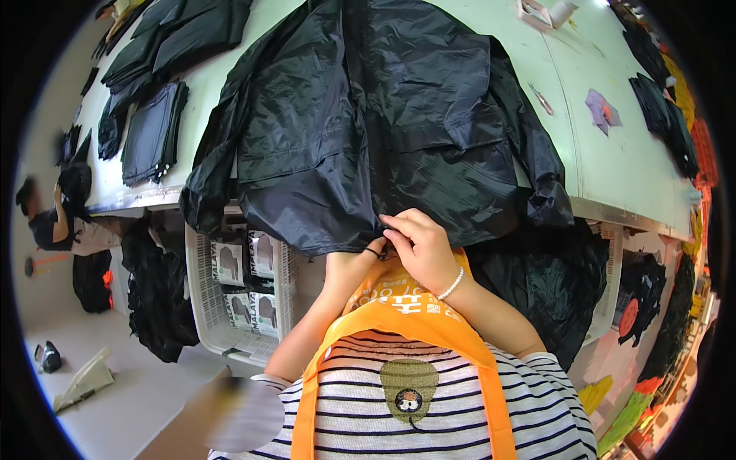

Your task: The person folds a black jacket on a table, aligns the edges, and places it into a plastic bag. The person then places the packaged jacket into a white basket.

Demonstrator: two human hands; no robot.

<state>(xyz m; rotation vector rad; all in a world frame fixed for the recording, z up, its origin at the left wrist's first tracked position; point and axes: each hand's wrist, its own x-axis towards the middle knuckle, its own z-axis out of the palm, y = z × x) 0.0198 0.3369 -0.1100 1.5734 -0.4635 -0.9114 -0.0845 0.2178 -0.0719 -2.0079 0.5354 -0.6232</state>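
A shiny black jacket lies spread on the pale table, its sleeves out to both sides and its lower hem hanging over the near edge. At the middle of that hem, where the front closure ends, my two hands meet. My left hand pinches the hem from below, thumb up against the dark edge. My right hand, with a white bead bracelet at the wrist, pinches the same spot from the right, thumb and forefinger together. Whatever small part lies between the fingertips is too small to make out.
Folded black garments are stacked on the table at the left. A small cutter and a purple scrap lie at the right. Below the edge stands a white basket of printed packages. Another person works at far left.
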